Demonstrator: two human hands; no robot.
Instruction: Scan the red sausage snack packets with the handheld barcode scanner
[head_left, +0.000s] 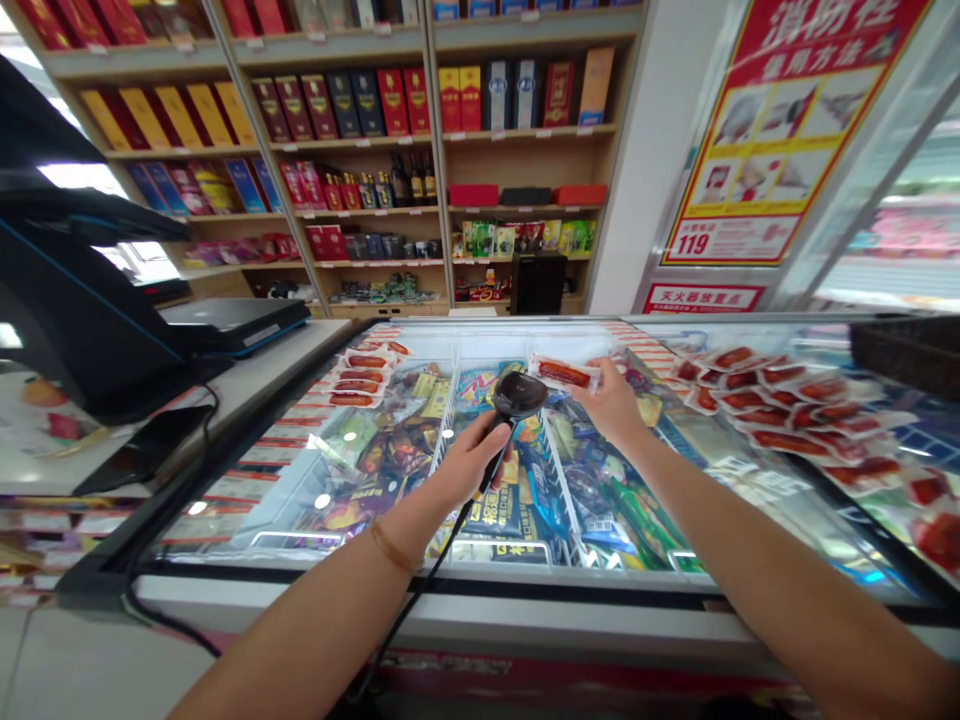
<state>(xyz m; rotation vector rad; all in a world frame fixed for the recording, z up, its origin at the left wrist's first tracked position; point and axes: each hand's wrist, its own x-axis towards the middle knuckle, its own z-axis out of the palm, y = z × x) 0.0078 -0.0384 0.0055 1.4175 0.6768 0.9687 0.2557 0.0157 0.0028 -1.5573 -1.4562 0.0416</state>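
My left hand (474, 458) is closed around the handle of a black barcode scanner (519, 396), its cord trailing down toward me. Just beyond the scanner head, my right hand (609, 400) pinches the right end of a vacuum-packed sausage (564, 373) in a clear wrapper. Both are held above the glass top of a chest freezer (262, 490). On the glass at the left lies a short column of similar packed sausages (356, 385). A larger heap of sausage packs (795, 405) spreads over the glass at the right.
Wire dividers (562, 480) separate bagged frozen goods under the glass. At the left, a counter carries a black checkout machine (90, 280) and a weighing scale (232, 322). Shelves (360, 155) of boxes and bottles stand behind. A dark basket (911, 355) sits far right.
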